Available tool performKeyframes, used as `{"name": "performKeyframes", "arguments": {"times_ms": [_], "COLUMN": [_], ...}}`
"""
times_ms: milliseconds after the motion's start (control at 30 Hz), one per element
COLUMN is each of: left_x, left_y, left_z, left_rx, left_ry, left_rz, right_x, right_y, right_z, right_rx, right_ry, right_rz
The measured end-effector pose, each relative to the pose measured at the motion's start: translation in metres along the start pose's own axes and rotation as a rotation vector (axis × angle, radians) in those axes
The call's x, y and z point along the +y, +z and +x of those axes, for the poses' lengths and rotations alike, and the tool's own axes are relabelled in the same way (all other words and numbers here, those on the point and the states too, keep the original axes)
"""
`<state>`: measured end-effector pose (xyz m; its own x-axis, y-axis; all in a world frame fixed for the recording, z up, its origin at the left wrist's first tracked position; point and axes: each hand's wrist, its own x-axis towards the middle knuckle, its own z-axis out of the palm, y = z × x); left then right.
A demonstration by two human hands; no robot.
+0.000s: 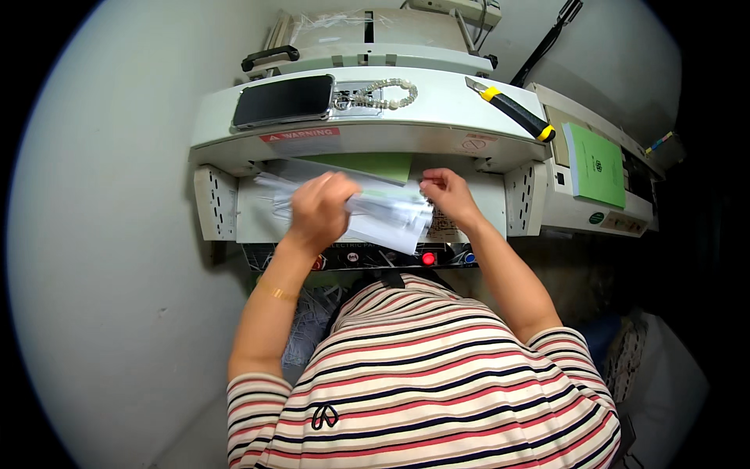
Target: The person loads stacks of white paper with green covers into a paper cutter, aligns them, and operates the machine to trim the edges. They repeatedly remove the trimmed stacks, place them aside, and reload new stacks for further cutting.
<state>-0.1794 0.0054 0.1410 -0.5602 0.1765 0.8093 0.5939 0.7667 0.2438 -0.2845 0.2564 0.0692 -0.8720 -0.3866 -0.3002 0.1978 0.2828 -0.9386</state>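
My left hand (322, 207) is closed on a bundle of white paper sheets (387, 223) over the bed of a white paper cutter (254, 211). The bundle is smeared by motion, and its loose ends fan out on both sides of the hand. My right hand (453, 197) is at the right edge of the bundle, fingers curled and pressed together. Whatever those fingertips pinch is too small to make out. Behind the hands, a green sheet or cover (367, 166) lies in the cutter's opening, partly hidden by white paper.
On the cutter's top lie a black phone (283, 102) with a beaded strap (391, 94) and a yellow-and-black utility knife (512, 111), blade out. A green booklet (598, 164) rests on a machine at the right. Buttons, one a red button (428, 259), line the front. Paper scraps (308, 324) lie below.
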Motion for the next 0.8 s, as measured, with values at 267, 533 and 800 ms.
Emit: {"name": "performKeyframes", "arguments": {"times_ms": [267,533,800], "left_x": [0.046,0.051,0.015], "left_y": [-0.175,-0.061,0.007], "left_z": [-0.115,-0.136,-0.111], "left_rx": [-0.414,-0.247,-0.316], "left_ry": [-0.456,-0.675,-0.709], "left_rz": [0.714,0.478,0.294], "right_x": [-0.018,-0.003,-0.015], "right_y": [0.008,0.022,0.032], "right_z": [0.053,0.077,0.078], "right_rx": [-0.085,0.076,0.12], "right_ry": [0.505,0.599,0.667], "right_rz": [0.659,0.545,0.418]}}
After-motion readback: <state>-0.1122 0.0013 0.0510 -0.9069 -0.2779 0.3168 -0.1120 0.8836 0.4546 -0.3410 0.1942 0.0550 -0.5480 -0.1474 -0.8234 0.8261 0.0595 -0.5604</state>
